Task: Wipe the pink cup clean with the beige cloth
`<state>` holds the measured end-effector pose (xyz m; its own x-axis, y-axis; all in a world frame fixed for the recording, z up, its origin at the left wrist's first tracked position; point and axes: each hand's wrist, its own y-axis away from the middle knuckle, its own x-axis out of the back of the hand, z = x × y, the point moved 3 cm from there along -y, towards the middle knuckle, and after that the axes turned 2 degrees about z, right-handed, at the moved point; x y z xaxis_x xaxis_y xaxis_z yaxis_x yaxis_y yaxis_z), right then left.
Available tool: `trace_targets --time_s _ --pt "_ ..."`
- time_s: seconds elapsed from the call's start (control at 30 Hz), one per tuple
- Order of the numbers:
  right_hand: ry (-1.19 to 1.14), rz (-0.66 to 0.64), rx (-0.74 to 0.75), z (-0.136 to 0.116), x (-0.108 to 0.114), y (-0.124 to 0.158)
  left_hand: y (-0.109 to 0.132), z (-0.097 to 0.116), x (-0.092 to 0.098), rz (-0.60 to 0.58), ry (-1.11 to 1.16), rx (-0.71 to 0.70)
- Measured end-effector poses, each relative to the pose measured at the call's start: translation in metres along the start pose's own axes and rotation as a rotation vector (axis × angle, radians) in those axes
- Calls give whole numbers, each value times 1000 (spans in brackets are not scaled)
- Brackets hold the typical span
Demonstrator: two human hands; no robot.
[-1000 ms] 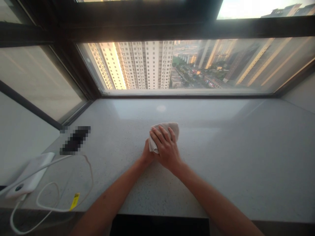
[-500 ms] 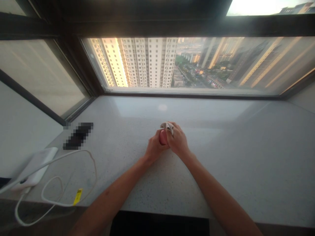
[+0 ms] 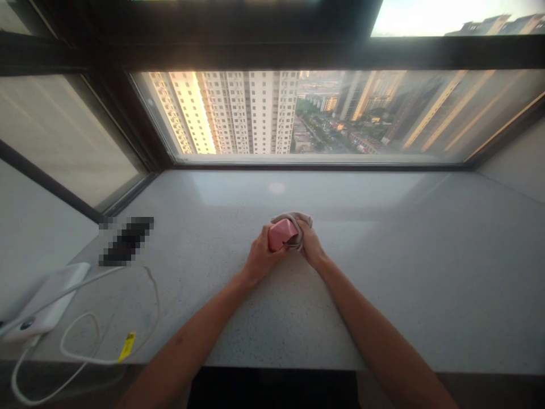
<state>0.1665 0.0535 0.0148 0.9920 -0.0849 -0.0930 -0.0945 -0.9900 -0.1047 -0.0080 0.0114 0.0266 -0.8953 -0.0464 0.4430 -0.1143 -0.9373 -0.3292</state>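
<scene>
While a glossy pink rounded object (image 3: 281, 234) is clasped in the left hand (image 3: 264, 257), a crumpled grey-beige cloth (image 3: 293, 217) is pressed around its far end by the right hand (image 3: 311, 245), both hands being held close together over the speckled white stone counter (image 3: 383, 295).

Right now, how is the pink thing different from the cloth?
The pink thing is bright and shiny; the cloth is dull greyish. The pink thing looks hard with flat sides; the cloth is soft and bunched. The left hand grips the pink thing; the right hand presses the cloth against it. Both are held together.
</scene>
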Motion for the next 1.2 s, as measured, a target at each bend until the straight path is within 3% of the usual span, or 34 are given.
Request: trace_targets --time_s 0.13,0.23,0.33,0.53,0.7,0.77,0.87,1.1,1.2 --pt "166 -108 246 -34 -5 15 2 -9 -3 -20 -90 -68" --pt "455 -99 513 -55 -4 25 3 -16 -7 -58 -194 -65" --pt "747 -126 684 -61 -4 33 2 -16 -9 -79 -241 -48" --pt "937 -228 807 -67 -12 41 -1 -1 1 21 -30 -55" --pt "947 -346 886 -69 -19 49 0 -5 4 -40 120 49" --pt "915 -330 857 -68 -21 49 0 -5 5 -35 126 63" --pt "758 -202 708 -65 -20 43 -2 1 5 -21 127 36" --pt "132 72 36 -15 4 8 -4 8 5 -69 220 18" --pt "-8 142 -91 -1 9 4 -4 9 6 -83 268 10"
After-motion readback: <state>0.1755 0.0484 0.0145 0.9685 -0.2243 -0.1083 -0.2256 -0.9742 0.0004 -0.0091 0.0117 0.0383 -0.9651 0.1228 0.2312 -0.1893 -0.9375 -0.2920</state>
